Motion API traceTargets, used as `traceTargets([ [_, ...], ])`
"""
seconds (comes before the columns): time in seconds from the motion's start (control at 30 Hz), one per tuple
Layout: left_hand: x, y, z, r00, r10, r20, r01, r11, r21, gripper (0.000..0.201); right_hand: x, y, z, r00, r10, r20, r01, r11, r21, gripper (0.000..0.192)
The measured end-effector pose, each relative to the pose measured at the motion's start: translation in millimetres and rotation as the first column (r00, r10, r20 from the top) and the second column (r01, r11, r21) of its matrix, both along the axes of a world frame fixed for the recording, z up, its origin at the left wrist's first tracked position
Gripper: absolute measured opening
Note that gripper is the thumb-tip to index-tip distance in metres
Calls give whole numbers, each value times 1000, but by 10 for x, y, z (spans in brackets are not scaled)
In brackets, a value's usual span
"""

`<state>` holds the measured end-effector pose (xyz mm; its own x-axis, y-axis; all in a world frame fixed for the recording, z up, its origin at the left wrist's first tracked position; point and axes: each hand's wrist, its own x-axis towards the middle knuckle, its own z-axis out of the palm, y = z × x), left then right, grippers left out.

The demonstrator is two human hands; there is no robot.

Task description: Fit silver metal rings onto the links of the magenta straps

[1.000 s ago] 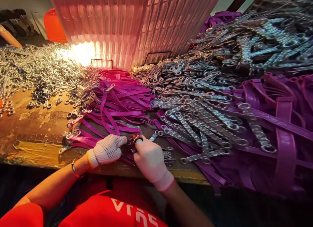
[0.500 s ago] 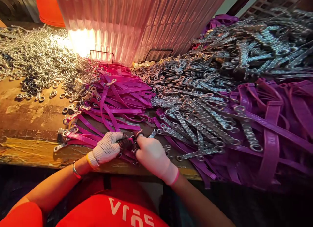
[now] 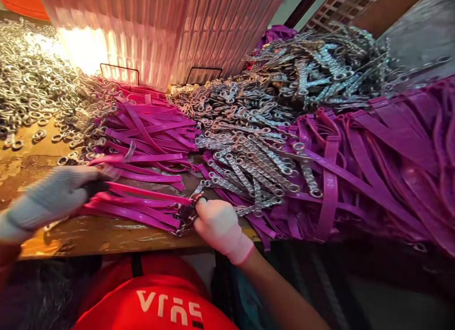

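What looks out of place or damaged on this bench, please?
One silver link strip lies across the purple straps, sticking out right of the heap of similar strips. Some strap ends hang past the front edge. The bench top looks scuffed, perhaps just from use.

Magenta straps (image 3: 156, 131), deepening to purple at right; silver-grey chains (image 3: 263, 164) and paler silver rings (image 3: 39, 93); brown-and-yellow bench (image 3: 28, 161); pinkish panel (image 3: 159, 31) striped with ribs; red shirt (image 3: 110, 313), white lettering (image 3: 160, 307); greyish-white left glove (image 3: 53, 192); white right glove (image 3: 220, 225), pink-edged cuff (image 3: 245, 248)
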<state>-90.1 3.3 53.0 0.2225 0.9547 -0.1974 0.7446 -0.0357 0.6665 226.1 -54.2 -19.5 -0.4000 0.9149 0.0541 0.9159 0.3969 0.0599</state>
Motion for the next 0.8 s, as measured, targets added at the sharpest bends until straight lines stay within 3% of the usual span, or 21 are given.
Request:
traceTargets([
  [0.03, -138, -19, 62, 992, -37, -122, 38, 999, 10, 37, 16, -18, -27, 1000, -21, -3, 21, 1000, -5, 14],
  [0.1, -294, -108, 133, 938, 77, -338, -48, 994, 93, 45, 5, -43, -60, 998, -55, -1, 55, 998, -32, 14],
  [0.17, -271, -233, 133, 908, 251, -336, -225, 968, 115, 47, -10, -37, -47, 997, -81, 4, 81, 995, -60, 14],
  [0.23, -102, -337, 71, 910, 414, -29, -415, 910, -16, 45, 38, 8, -3, 995, -98, -12, 98, 994, -57, 13],
  [0.27, 15, -369, 23, 852, 487, 192, -469, 873, -137, 44, 96, 44, 15, 993, -116, -24, 115, 993, -34, 14],
  [0.3, 141, -384, -34, 747, 543, 384, -468, 839, -277, 40, 175, 86, 21, 989, -143, -31, 143, 990, 0, 16],
  [0.4, 507, -353, -236, 448, 661, 602, -220, 734, -642, 36, 462, 226, -66, 960, -280, 28, 273, 951, 143, 17],
  [0.5, 795, -299, -447, 238, 767, 595, 131, 582, -803, 26, 700, 321, -254, 962, -257, 88, 240, 956, 169, 19],
  [0.57, 947, -290, -560, 178, 803, 569, 263, 518, -814, 23, 799, 343, -338, 974, -221, 44, 213, 967, 137, 22],
  [0.63, 1070, -298, -632, 168, 814, 556, 325, 487, -811, 20, 839, 339, -330, 968, -232, -99, 243, 963, 113, 28],
  [0.73, 1198, -312, -667, 152, 819, 553, 326, 487, -811, 16, 725, 298, -150, 882, -218, -418, 278, 957, 87, 40],
  [0.8, 1251, -310, -658, 120, 835, 538, 295, 487, -822, 16, 517, 249, 25, 807, -122, -578, 181, 982, 45, 41],
])
